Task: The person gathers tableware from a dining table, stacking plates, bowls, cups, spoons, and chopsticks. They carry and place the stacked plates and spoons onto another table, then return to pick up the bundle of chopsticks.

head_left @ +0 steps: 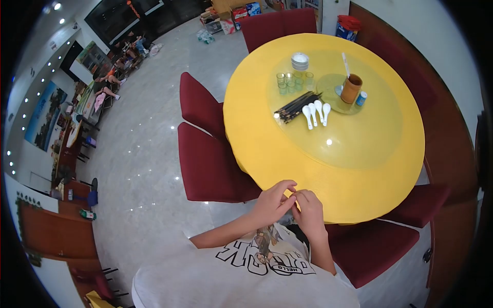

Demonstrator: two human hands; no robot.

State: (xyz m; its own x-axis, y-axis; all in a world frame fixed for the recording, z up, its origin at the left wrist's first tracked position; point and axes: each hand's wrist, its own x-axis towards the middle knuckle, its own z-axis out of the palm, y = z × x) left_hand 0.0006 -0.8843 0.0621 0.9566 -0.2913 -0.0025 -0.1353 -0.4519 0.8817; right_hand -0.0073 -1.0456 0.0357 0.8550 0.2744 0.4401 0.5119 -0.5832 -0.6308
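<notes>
My left hand and my right hand meet in front of my shirt, at the near edge of the yellow round table. Their fingertips touch or nearly touch, with fingers bent; whether anything small is between them is hidden. Farther off, on the glass turntable, lie a bundle of dark chopsticks and several white spoons. Behind these stand several small glasses and a stack of white dishes. To the right are a brown holder and a blue can.
Dark red chairs surround the table, including one close on my right. Boxes and bags stand on the floor at the back. Several people sit far off at the left.
</notes>
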